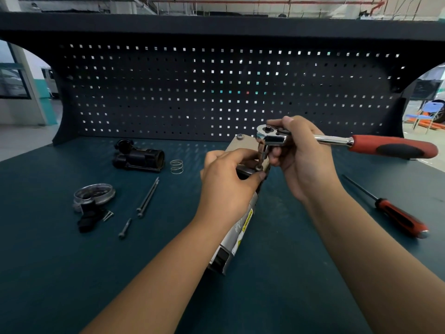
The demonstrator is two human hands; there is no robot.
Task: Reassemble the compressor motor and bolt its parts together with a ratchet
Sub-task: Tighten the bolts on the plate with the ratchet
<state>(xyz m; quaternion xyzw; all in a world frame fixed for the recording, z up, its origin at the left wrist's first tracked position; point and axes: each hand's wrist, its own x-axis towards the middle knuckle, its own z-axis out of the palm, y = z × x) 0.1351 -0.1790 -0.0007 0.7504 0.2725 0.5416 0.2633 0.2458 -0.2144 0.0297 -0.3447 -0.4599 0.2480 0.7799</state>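
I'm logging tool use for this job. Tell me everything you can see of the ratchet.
The ratchet has a chrome head and shaft and a red handle with a black inset. It is held roughly level, handle pointing right and untouched. The right hand grips it at the head end. A short socket drops from the head onto a bolt at the far end of the motor.

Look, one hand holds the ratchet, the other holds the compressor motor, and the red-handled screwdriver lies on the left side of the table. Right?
Not quite. The head view shows the red-handled screwdriver on the right side of the table, not the left. The rest holds: the right hand grips the ratchet and the left hand holds the compressor motor.
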